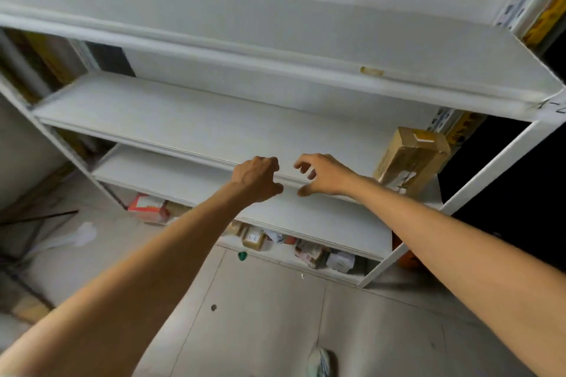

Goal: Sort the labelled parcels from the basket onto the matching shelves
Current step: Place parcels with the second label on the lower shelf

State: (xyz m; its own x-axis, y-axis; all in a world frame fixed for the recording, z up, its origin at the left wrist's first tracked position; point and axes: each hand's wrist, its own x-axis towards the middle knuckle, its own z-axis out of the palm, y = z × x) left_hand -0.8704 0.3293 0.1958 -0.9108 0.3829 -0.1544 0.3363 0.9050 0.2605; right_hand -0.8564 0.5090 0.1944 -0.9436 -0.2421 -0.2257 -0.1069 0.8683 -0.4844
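The marker writing (549, 108) at the top shelf's right end runs off the picture's edge (only a few strokes show). The brown parcel (412, 159) has its lower corner behind the right forearm (428, 223), and its label is smeared. The bottom-shelf parcels (309, 251) sit mostly under the board above, their labels too small to read. The left hand (255, 180) curls its fingers (272, 162) out of sight, so contact with the shelf lip (291, 183) cannot be told. A shoe (320, 363) is cut by the lower edge.

Brown parcel (410, 162) on white shelf (183, 113)
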